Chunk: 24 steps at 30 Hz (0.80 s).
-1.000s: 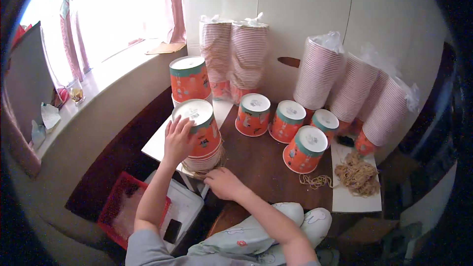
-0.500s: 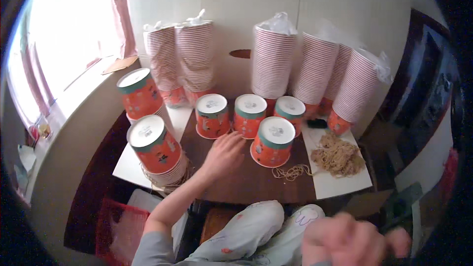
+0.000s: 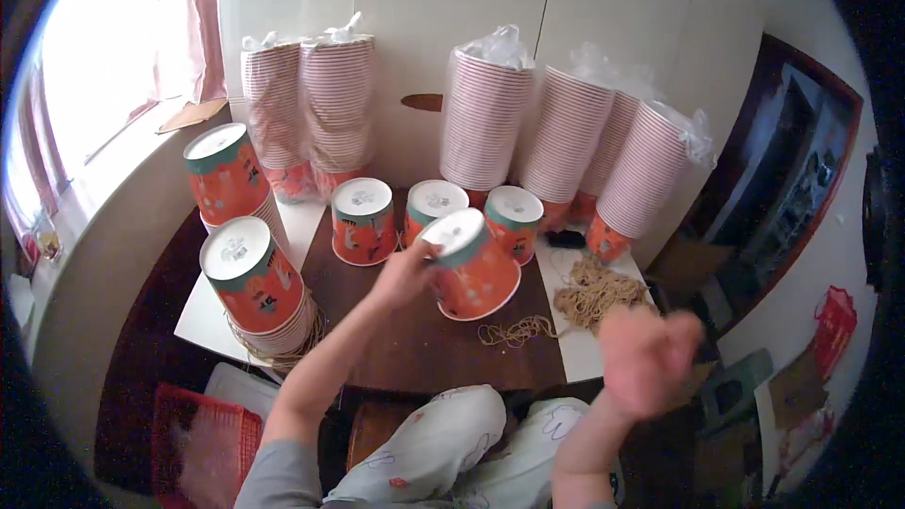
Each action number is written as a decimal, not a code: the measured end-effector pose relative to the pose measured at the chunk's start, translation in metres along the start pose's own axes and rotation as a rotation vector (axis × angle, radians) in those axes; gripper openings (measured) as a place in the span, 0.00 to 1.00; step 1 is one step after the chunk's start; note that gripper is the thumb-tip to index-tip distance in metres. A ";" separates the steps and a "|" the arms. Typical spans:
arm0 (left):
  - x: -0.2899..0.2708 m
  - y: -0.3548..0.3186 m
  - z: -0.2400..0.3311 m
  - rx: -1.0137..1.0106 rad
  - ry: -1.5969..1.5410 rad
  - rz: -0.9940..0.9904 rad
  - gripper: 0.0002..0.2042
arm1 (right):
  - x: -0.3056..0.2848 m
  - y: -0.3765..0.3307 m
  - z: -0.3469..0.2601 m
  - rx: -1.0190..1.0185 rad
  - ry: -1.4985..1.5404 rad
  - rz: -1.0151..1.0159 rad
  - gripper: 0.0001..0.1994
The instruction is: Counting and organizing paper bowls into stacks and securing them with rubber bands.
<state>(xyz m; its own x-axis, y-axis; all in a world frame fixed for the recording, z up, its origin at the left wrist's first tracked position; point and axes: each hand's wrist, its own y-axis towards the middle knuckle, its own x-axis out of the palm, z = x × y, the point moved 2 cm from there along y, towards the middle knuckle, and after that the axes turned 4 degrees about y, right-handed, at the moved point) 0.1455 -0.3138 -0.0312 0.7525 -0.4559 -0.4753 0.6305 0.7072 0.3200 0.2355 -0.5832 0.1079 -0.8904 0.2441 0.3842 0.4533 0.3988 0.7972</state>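
My left hand [image 3: 403, 273] grips the side of an orange paper bucket [image 3: 476, 278] with a green band and white base. The bucket is upside down and tilted, its upper end leaning left. Behind it stand three more upturned buckets: a left one [image 3: 364, 231], a partly covered middle one [image 3: 436, 203] and a right one [image 3: 515, 221]. My right hand [image 3: 649, 358], blurred, is raised in front of a heap of tan string [image 3: 599, 294]. Its fingers look curled in; whatever they may hold cannot be made out. A loose tangle of string [image 3: 517, 331] lies below the tilted bucket.
At the left stand nested bucket stacks, a near one [image 3: 255, 273] with string around its lower rims and a far one [image 3: 226, 174]. Tall plastic-wrapped stacks [image 3: 485, 118] line the wall. A red basket [image 3: 203, 443] is at lower left, a dark phone-like object [image 3: 566, 239] behind the string.
My left hand has taken hold of the front bucket and tilted it leftward. My right hand has risen from near my lap to the string heap. The whole view has shifted.
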 end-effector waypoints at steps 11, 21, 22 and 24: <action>-0.016 -0.078 -0.041 -0.414 -1.086 -0.264 0.07 | -0.093 -0.007 0.153 0.522 -0.469 -0.256 0.19; 0.002 -0.104 -0.050 -0.570 -0.828 0.039 0.14 | -0.077 -0.015 0.159 0.700 -1.180 -0.455 0.09; -0.002 -0.105 -0.040 -0.520 -0.857 0.045 0.15 | -0.078 -0.018 0.161 0.706 -1.179 -0.455 0.09; -0.003 -0.106 -0.036 -0.475 -0.885 0.048 0.15 | -0.082 -0.023 0.168 0.692 -1.203 -0.464 0.10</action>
<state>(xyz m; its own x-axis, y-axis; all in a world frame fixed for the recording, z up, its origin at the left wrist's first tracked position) 0.0694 -0.3684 -0.0930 0.7675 -0.5223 0.3716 0.5999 0.7895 -0.1294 0.3052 -0.4641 -0.0207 -0.5450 0.4148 -0.7287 0.3792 0.8970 0.2270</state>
